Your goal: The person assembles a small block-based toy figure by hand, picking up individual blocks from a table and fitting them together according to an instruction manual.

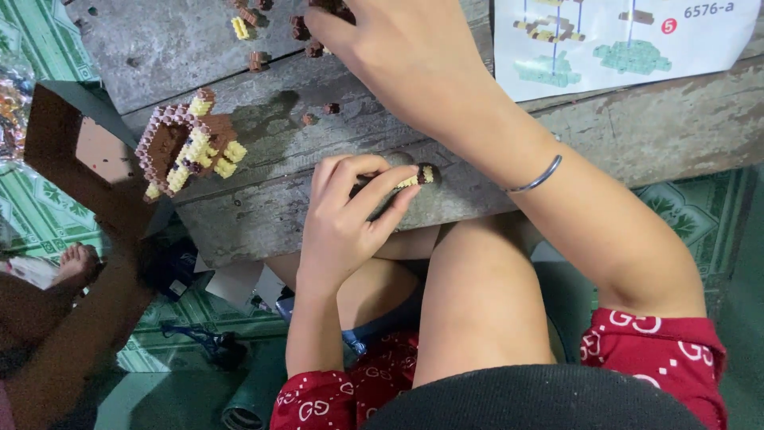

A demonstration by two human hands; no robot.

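A small cluster of yellow and brown bricks is pinched between the thumb and bent fingers of the left hand, which rests at the near edge of the worn wooden table. The fingertips are pressed together around the cluster, and only its end is seen past them.

The right hand is stretched across the table to the far side, where loose brown and yellow bricks are scattered on the bare wood. Its fingertips are cut off by the top edge of the view, so it cannot be told whether they are spread or closed on a piece. A thin metal bangle is worn on that wrist.

To the left, a partly built model of brown, pink and yellow bricks is seen lying tilted on the tabletop, well apart from both hands. A printed instruction sheet is laid at the far right corner of the table.

No box, tray or bowl is seen; the pieces lie straight on the wood. Another person's foot is seen on the green patterned floor at the left.
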